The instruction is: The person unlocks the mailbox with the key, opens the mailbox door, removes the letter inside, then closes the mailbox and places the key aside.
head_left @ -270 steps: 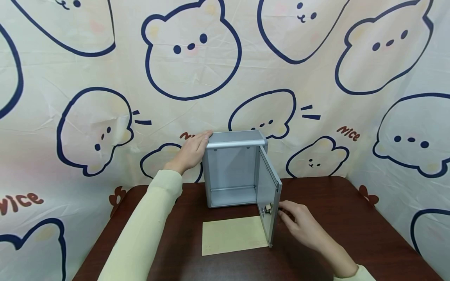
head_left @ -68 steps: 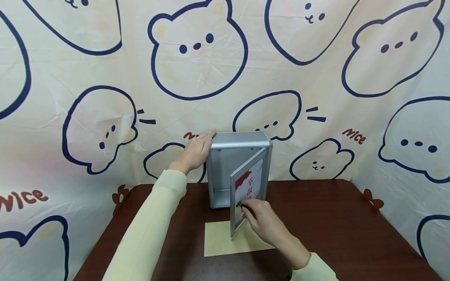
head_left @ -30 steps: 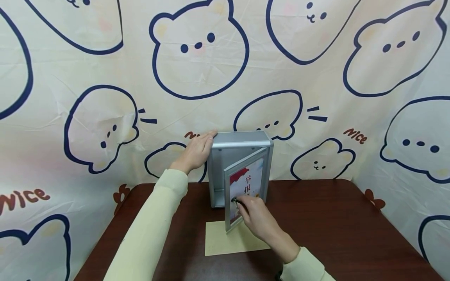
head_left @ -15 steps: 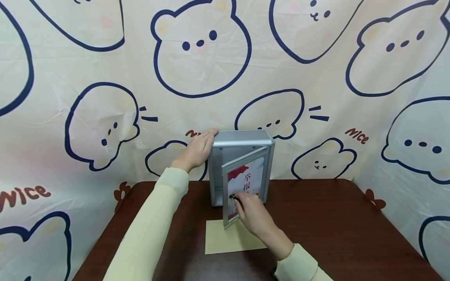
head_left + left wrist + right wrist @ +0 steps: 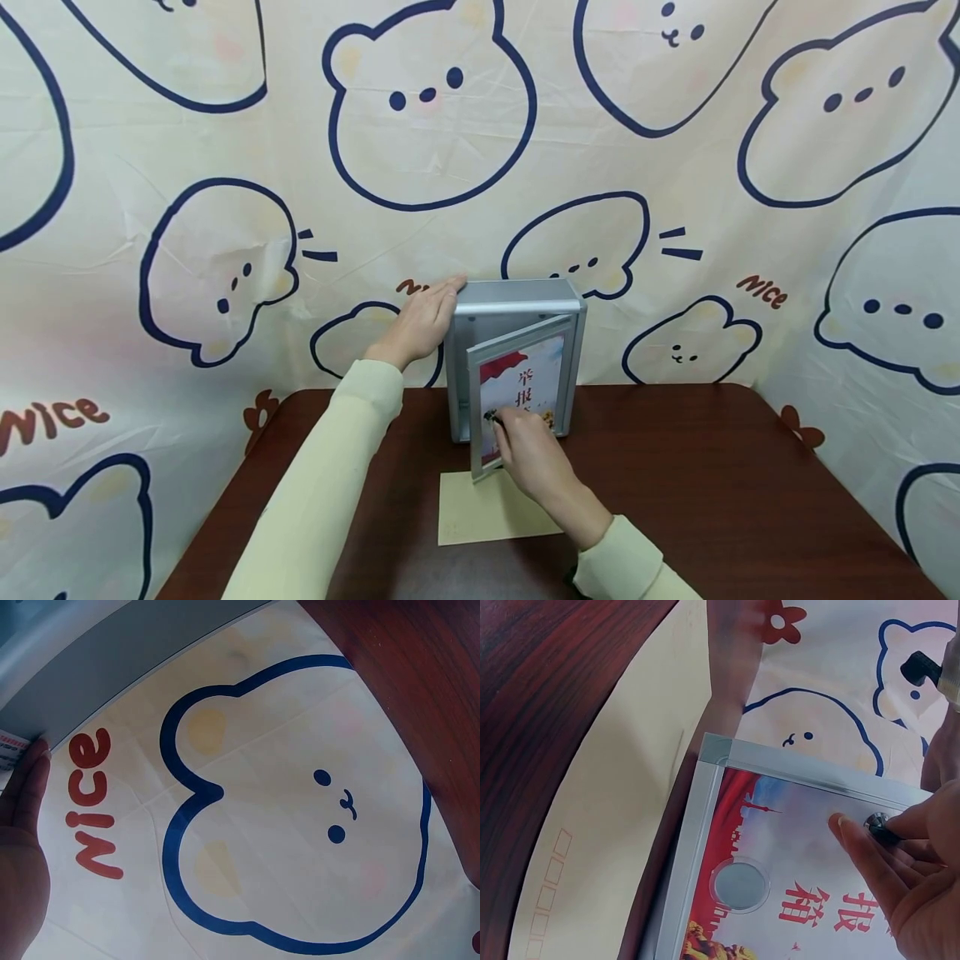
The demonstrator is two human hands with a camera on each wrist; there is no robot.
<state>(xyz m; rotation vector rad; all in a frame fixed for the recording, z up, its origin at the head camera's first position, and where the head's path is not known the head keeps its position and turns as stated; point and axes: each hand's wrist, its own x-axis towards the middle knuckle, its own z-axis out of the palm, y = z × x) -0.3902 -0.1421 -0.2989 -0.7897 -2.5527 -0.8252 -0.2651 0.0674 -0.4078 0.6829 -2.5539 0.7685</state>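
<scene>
A silver metal letter box (image 5: 517,292) stands upright on the table, its framed front door (image 5: 519,375) partly ajar and hinged on the right. The door carries a poster with red characters and a round window (image 5: 741,886). At the door's free edge my right hand (image 5: 536,454) pinches the black head of a key (image 5: 886,835) in the round lock (image 5: 875,820), between thumb and forefinger. My left hand (image 5: 420,323) rests on the box's top left corner with its fingers extended; in the left wrist view, the hand (image 5: 22,855) lies along the box's side.
A pale yellow envelope (image 5: 480,517) with small red printed squares lies flat on the dark wooden table (image 5: 675,483), in front of the box and partly under the door in the head view. A cartoon-printed cloth (image 5: 420,167) hangs close behind.
The door has swung from wide out on the right toward the box, and in the last second it moved slightly further in. My right hand travelled left with it; my left hand stays on the box.
</scene>
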